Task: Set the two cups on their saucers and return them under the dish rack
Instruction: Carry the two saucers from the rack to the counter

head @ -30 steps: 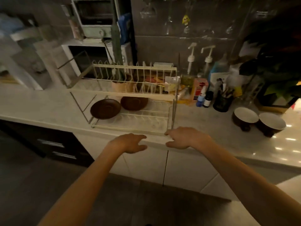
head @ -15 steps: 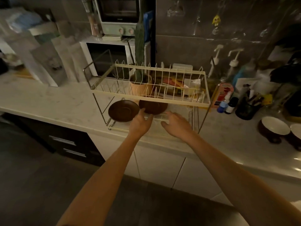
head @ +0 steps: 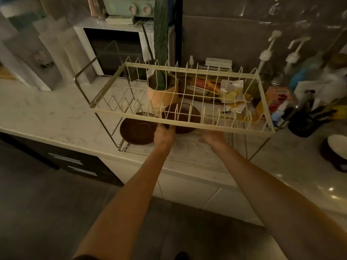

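I see the pale marble desk [head: 47,113] running from the far left under everything. At about nine o'clock from the centre of my view stands the cream wire dish rack [head: 180,126], its upper tier raised on thin legs over a lower wire shelf.

On that lower shelf lie two brown saucers. The left saucer [head: 136,131] sits at the shelf's left end, flat and bare. The right saucer [head: 183,114] lies just beside it, toward one o'clock from the first, partly screened by the rack's front rail and prongs; I cannot tell whether the two rims touch.

My left hand [head: 163,135] reaches under the front rail between the two saucers, its fingers curled at the near edge of the right saucer. The rail hides the fingertips, so I cannot tell whether it is gripping the saucer or only touching it. My right hand [head: 211,136] is under the rail just to the right, at three o'clock from the left one, over the bare wire shelf; its fingers are hidden too and I cannot tell how they are set.

Behind the rack, at twelve o'clock, a terracotta pot [head: 162,92] stands on the desk.

Far right, at three o'clock and well apart from the rack, one dark cup [head: 337,151] with a white inside sits on the desk, cut by the frame edge.
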{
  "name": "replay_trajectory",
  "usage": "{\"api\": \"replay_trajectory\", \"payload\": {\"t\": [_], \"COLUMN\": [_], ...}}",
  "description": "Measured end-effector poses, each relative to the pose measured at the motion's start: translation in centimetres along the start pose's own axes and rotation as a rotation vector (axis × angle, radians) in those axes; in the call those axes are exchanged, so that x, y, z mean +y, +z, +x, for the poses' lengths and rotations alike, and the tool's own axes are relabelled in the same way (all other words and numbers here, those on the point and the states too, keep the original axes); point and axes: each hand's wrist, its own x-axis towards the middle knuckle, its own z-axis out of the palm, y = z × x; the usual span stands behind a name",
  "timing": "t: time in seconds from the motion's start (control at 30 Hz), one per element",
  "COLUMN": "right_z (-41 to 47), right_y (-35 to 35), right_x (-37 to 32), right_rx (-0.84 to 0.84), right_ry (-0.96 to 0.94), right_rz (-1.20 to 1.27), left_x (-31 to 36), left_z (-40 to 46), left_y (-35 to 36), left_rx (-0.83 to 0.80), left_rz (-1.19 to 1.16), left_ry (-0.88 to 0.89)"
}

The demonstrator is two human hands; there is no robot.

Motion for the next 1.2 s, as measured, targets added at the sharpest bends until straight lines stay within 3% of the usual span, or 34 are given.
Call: {"api": "replay_trajectory", "payload": {"t": [0.27, 0.5, 0.67, 0.9, 1.2], "right_z": [2.8, 5.9, 2.4, -0.6, -4.2], "right_y": [1.6, 2.8, 1.4, 0.1, -1.4], "right_x": [1.3, 4.3, 1.8, 1.4, 2.4], "right_rx": [-0.045, -0.017, -0.02, 0.075, 0.021], "right_ry": [0.242, 0.119, 0.111, 0.173, 0.078], "right_rz": [0.265, 0.273, 0.455, 0.322, 0.263], "left_x": [-0.1, -0.1, -0.1, -0.2, -1.3], "left_z": [0.8, 1.5, 0.8, -1.3, -5.4], "left_y": [1.0, 0.6, 0.4, -0.1, -1.9], "left_rx": [0.083, 0.126, 0.106, 0.056, 0.025], "left_rz": [-0.064, -0.022, -0.035, -0.163, -0.224], "left_ry": [-0.06, -0.116, -0.072, -0.09, -0.121]}}
